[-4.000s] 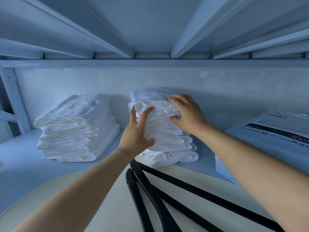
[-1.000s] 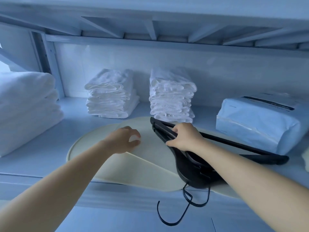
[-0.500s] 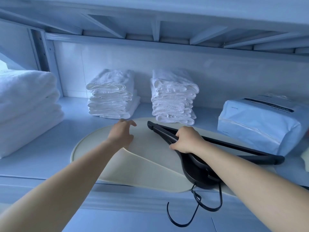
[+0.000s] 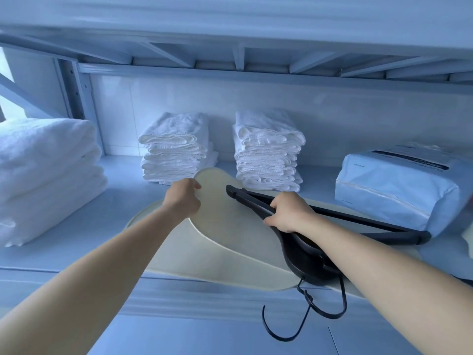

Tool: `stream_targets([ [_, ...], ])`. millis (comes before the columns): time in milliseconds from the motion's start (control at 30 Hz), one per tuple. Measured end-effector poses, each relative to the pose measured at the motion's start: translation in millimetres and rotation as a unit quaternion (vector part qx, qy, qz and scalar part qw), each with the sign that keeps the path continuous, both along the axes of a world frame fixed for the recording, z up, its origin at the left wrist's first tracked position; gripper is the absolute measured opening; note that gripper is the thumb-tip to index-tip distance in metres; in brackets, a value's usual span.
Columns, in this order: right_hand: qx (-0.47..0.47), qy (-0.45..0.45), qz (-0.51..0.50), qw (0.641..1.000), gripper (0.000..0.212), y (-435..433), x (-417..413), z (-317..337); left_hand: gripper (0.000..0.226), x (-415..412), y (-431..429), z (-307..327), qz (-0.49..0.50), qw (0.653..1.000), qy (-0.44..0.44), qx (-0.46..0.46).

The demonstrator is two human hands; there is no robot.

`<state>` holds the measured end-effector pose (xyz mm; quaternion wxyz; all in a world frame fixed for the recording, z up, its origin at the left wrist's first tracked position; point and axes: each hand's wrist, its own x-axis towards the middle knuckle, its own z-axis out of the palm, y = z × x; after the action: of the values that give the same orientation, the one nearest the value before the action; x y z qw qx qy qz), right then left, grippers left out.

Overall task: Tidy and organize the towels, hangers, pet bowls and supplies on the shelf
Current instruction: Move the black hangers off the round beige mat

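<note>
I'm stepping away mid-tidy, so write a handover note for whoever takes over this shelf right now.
Left hand grips the raised edge of the cream oval mat. Right hand grips the bundle of black wide-shouldered hangers on that mat, hooks hanging past the shelf front.
Done: left stack of folded white towels, right stack and thick white towels at far left sit neat.
Left: settle mat and hangers; pale blue bag sits at right. No pet bowls in view.

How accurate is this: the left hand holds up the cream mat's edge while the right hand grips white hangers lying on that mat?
One detail is wrong: the hangers are black, not white, as the head view shows. The rest stands: the left hand holds up the cream mat by its edge, and the right hand grips the hangers lying on that mat.
</note>
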<state>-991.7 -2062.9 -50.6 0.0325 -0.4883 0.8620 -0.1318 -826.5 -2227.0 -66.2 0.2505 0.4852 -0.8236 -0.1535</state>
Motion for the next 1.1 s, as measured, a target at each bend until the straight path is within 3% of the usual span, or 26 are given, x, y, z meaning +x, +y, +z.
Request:
stream_targets([
  [333, -0.008, 0.009, 0.063, 0.998, 0.045, 0.5, 29.3, 16.8, 0.042, 69.8, 30.9, 11.3, 0.034, 0.993, -0.109, 0.004],
  [433, 0.017, 0.005, 0.085, 0.996, 0.045, -2.7, 40.2, 7.3, 0.048, 79.2, 40.1, -3.0, 0.02, 0.985, -0.172, 0.025],
  [567, 0.006, 0.007, 0.09, 0.996, 0.042, -1.5, 36.9, -7.0, 0.06, 71.7, 49.3, -9.9, -0.004, 0.988, -0.157, 0.004],
  [633, -0.005, -0.021, 0.104, 0.994, 0.044, 3.8, 29.5, -4.8, 0.064, 63.6, 57.9, -9.0, -0.015, 0.981, -0.19, -0.028],
  [833, -0.053, -0.072, 0.106, 0.99, 0.027, 47.2, -11.2, 10.8, 0.058, 30.6, 76.5, -7.3, -0.169, 0.977, -0.102, -0.083],
  [967, -0.116, -0.052, 0.091, 0.988, 0.014, 90.0, -30.4, 10.0, 0.049, 2.4, 100.1, -0.4, -0.296, 0.949, -0.054, -0.1],
  [1100, -0.145, -0.039, 0.077, 0.986, 0.013, 129.3, -43.0, -2.9, 0.046, -13.7, 121.3, -2.4, -0.376, 0.923, -0.031, -0.07],
])
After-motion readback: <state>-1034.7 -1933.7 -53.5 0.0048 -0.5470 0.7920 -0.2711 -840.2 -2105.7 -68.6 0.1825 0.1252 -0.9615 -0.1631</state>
